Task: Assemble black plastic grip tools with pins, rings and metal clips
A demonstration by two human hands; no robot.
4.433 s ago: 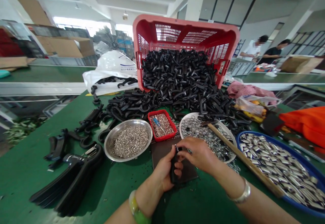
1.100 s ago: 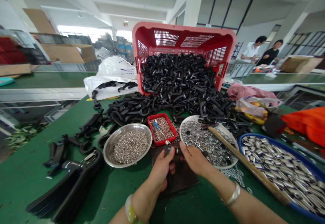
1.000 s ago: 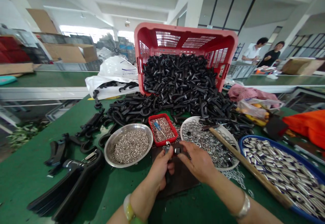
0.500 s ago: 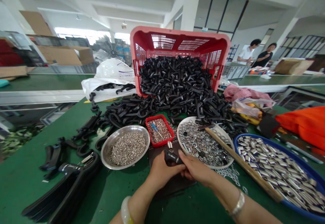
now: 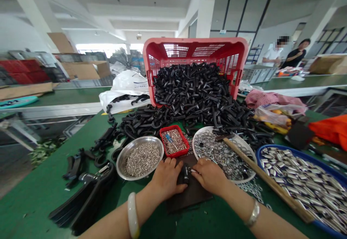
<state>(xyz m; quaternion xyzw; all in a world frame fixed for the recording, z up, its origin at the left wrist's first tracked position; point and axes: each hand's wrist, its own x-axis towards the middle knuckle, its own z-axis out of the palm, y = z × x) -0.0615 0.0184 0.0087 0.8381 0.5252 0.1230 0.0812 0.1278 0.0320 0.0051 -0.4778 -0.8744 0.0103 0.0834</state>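
Observation:
A small black plastic part (image 5: 184,176) sits between my left hand (image 5: 166,179) and my right hand (image 5: 208,176), just above a dark brown pad (image 5: 191,197). My left hand's fingers wrap its lower side. My right fingertips pinch a small metal fitting (image 5: 195,171) at its end, and the fingers partly hide the part. Nearest my left hand is a steel bowl of small metal ferrules (image 5: 140,161). Nearest my right hand is a white plate of metal rings (image 5: 222,156).
A tipped red crate (image 5: 195,49) spills black plastic hooks (image 5: 189,94) across the green bench (image 5: 35,199). A red tray of pins (image 5: 174,141), a wooden-handled hammer (image 5: 260,174), a blue tray of metal clips (image 5: 303,183) and assembled black hangers (image 5: 90,199) lie around. Two people (image 5: 287,52) stand beyond.
Both hands have come down closer to the pad. The black part has turned, and its metal fitting now points toward my right hand instead of upward.

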